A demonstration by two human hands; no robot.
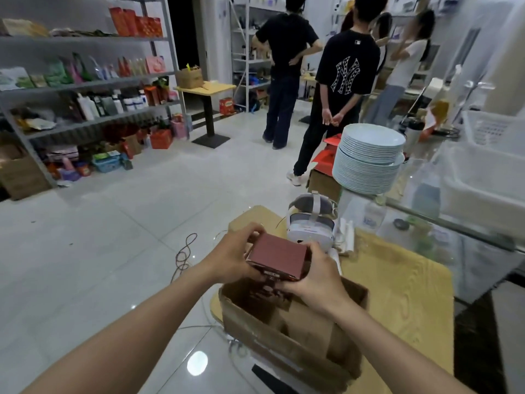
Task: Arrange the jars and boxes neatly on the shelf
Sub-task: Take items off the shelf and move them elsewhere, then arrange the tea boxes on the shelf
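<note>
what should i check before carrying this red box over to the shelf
1. Grip: left hand and right hand both hold the red box from opposite sides: ok.
2. Box lifted out of the cardboard carton: ok, it sits above the opening.
3. Box closed: cannot tell, only the top and one side show.
4. Floor route: a cable loops on the tiles near the carton: not ok, step round it.
5. Free slot on the shelf unit: cannot tell, its levels look crowded.
6. VR headset beside the carton, apart from the hands: ok.

Box [277,257] above carton [287,331]
</note>
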